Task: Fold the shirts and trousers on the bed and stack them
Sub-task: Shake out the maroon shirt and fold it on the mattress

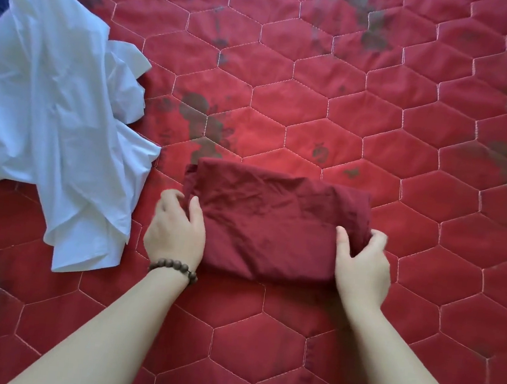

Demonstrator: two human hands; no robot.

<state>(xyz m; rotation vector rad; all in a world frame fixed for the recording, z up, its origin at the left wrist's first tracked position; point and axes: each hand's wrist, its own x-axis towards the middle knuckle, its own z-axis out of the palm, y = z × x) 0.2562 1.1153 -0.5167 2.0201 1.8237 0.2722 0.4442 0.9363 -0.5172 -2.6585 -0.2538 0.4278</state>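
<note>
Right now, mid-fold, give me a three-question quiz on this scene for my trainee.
1. True or false: both hands hold the folded red garment.
2. Which garment lies unfolded to the left? A) white B) green C) yellow
3. Fill in: the bead bracelet is on the ____ wrist.

Key:
1. True: the left hand grips its left end and the right hand its right end, thumbs on top.
2. A: it lies crumpled on the red quilt, apart from the folded one.
3. Left.
</note>
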